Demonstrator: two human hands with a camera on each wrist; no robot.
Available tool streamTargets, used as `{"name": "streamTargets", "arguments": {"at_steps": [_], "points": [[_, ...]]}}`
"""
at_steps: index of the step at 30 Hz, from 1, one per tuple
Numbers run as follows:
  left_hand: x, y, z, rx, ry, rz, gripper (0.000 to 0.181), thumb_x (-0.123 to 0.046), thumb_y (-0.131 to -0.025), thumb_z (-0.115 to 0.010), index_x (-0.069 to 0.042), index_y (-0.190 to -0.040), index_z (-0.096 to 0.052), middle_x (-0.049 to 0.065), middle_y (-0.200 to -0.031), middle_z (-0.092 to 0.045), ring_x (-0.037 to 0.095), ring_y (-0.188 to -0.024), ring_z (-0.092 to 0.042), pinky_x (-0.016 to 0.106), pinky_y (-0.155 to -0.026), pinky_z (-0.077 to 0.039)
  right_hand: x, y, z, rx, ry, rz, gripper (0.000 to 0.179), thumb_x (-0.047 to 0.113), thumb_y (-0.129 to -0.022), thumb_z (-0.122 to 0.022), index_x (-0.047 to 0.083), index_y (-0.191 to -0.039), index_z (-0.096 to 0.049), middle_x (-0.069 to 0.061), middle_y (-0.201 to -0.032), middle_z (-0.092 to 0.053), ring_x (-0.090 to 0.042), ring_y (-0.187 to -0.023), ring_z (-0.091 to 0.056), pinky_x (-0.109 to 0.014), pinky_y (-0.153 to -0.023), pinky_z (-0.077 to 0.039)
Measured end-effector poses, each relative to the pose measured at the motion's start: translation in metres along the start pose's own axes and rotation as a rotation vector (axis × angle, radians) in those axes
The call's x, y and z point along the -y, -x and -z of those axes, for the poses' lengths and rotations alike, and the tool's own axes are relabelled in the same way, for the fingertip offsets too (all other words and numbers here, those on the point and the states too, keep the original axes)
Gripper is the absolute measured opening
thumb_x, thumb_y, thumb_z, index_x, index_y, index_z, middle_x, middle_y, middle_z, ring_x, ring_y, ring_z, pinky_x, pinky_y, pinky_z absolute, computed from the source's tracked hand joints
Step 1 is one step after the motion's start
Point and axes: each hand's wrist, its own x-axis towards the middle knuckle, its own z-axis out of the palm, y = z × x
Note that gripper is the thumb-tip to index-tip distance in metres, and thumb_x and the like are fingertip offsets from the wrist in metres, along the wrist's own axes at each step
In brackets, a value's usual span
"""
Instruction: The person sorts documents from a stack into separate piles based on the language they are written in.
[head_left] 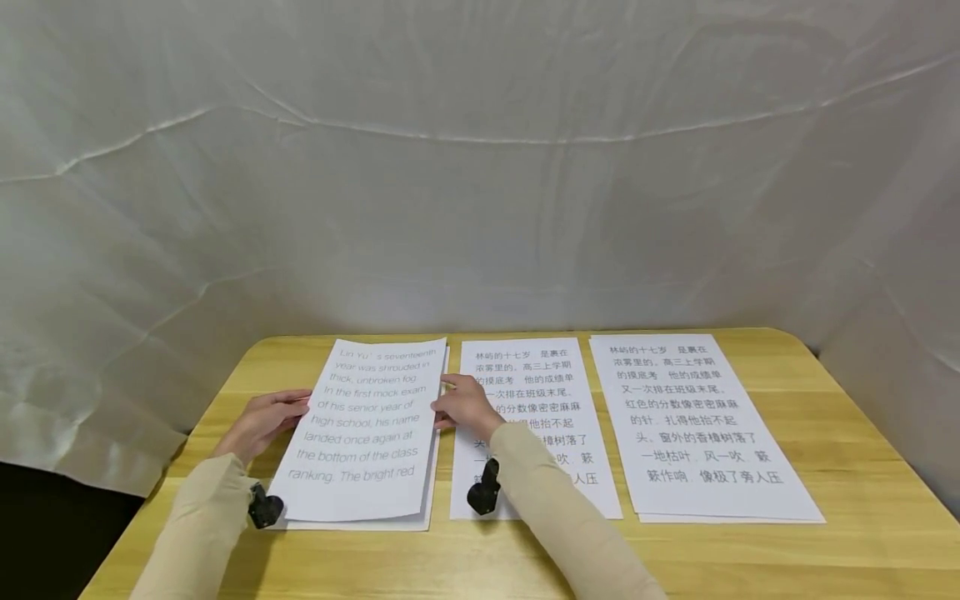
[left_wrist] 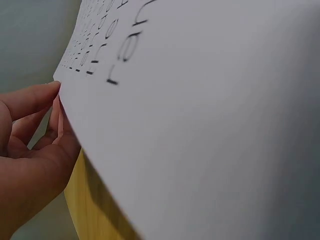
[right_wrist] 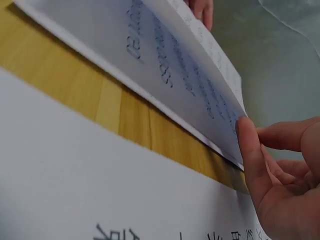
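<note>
Pale fabric (head_left: 480, 208) backs a wooden table (head_left: 525, 558); the head view shows the leftmost English-printed page (head_left: 360, 421), seemingly mid-lift, the left wrist view the left hand (left_wrist: 35, 172) pinching its edge, the right wrist view the right hand (right_wrist: 287, 197) pinching opposite, next likely needing an even hold.

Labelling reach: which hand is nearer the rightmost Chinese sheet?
Right. The right hand holds the English sheet by its right edge, left of the rightmost Chinese sheet; the left hand holds the opposite edge, farther left.
</note>
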Motion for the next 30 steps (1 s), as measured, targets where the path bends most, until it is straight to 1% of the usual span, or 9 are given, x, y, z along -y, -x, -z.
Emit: {"name": "streamTargets", "arguments": {"at_steps": [8, 11, 15, 18, 20, 22, 24, 27, 30], "points": [[0.0, 0.002, 0.0, -0.001, -0.033, 0.0, 0.052, -0.008, -0.097, -0.057, 0.015, -0.139, -0.037, 0.024, -0.129, -0.055, 0.009, -0.09, -0.062, 0.023, -0.081, -0.053, 0.0, -0.001, -0.001, 0.014, 0.089, 0.035, 0.062, -0.006, -0.086, -0.06, -0.006, -0.144, -0.036, -0.014, -0.071, -0.064, -0.014, -0.052, -0.059, -0.029, -0.06, -0.057], [-0.004, 0.004, 0.002, 0.003, -0.124, 0.002, 0.053, -0.011, -0.097, -0.057, 0.016, -0.138, -0.037, 0.028, -0.13, -0.052, 0.015, -0.096, -0.061, 0.027, -0.084, -0.052, -0.001, -0.001, 0.0, 0.013, 0.162, 0.052, 0.056, -0.005, -0.087, -0.06, -0.01, -0.14, -0.041, -0.013, -0.066, -0.063, -0.014, -0.052, -0.058, -0.027, -0.056, -0.056], [-0.013, 0.007, 0.007, -0.018, -0.276, 0.028, 0.057, -0.015, -0.099, -0.054, 0.017, -0.14, -0.033, 0.033, -0.14, -0.041, 0.032, -0.11, -0.052, 0.039, -0.092, -0.046, 0.001, 0.0, 0.002, 0.0, 0.353, 0.102, 0.014, -0.001, -0.088, -0.058, -0.011, -0.097, -0.061, -0.01, -0.058, -0.059, -0.015, -0.049, -0.055, -0.027, -0.059, -0.054], [-0.02, 0.008, 0.008, -0.018, -0.312, 0.045, 0.06, -0.017, -0.1, -0.051, 0.016, -0.143, -0.027, 0.034, -0.145, -0.032, 0.043, -0.123, -0.04, 0.051, -0.101, -0.037, 0.005, 0.002, 0.005, 0.0, 0.455, 0.136, 0.01, 0.001, -0.089, -0.058, -0.008, -0.089, -0.063, -0.012, -0.058, -0.06, -0.017, -0.05, -0.056, -0.029, -0.069, -0.053], [-0.024, 0.01, 0.007, -0.004, -0.308, 0.053, 0.062, -0.018, -0.1, -0.05, 0.015, -0.145, -0.023, 0.034, -0.148, -0.026, 0.047, -0.131, -0.031, 0.057, -0.107, -0.028, 0.009, 0.003, 0.01, 0.01, 0.48, 0.141, 0.022, 0.002, -0.09, -0.058, -0.009, -0.108, -0.065, -0.014, -0.063, -0.063, -0.019, -0.053, -0.059, -0.029, -0.072, -0.053], [-0.029, 0.012, 0.001, -0.007, -0.302, 0.055, 0.063, -0.019, -0.1, -0.05, 0.014, -0.146, -0.021, 0.035, -0.149, -0.021, 0.049, -0.135, -0.023, 0.059, -0.109, -0.022, 0.012, 0.003, 0.015, 0.018, 0.492, 0.136, 0.038, 0.003, -0.09, -0.059, -0.009, -0.126, -0.057, -0.014, -0.069, -0.065, -0.021, -0.056, -0.061, -0.029, -0.071, -0.053], [-0.033, 0.013, -0.006, -0.022, -0.304, 0.051, 0.064, -0.018, -0.099, -0.05, 0.014, -0.146, -0.021, 0.035, -0.15, -0.018, 0.05, -0.136, -0.018, 0.06, -0.11, -0.019, 0.014, 0.002, 0.022, 0.021, 0.487, 0.121, 0.044, 0.004, -0.091, -0.06, -0.009, -0.132, -0.052, -0.014, -0.077, -0.066, -0.022, -0.061, -0.063, -0.028, -0.066, -0.054], [-0.038, 0.017, -0.02, -0.053, -0.312, 0.033, 0.063, -0.018, -0.099, -0.05, 0.015, -0.145, -0.023, 0.036, -0.149, -0.02, 0.05, -0.135, -0.021, 0.059, -0.109, -0.022, 0.017, 0.0, 0.034, 0.025, 0.472, 0.103, 0.048, 0.005, -0.091, -0.061, -0.007, -0.136, -0.049, -0.012, -0.089, -0.064, -0.024, -0.07, -0.065, -0.028, -0.064, -0.055], [-0.043, 0.018, -0.036, -0.067, -0.321, 0.0, 0.061, -0.018, -0.099, -0.05, 0.015, -0.144, -0.026, 0.035, -0.146, -0.026, 0.047, -0.129, -0.035, 0.056, -0.106, -0.031, 0.017, -0.002, 0.045, 0.018, 0.47, 0.115, 0.048, 0.005, -0.091, -0.061, -0.007, -0.135, -0.049, -0.012, -0.093, -0.063, -0.025, -0.076, -0.065, -0.028, -0.064, -0.056]]}}
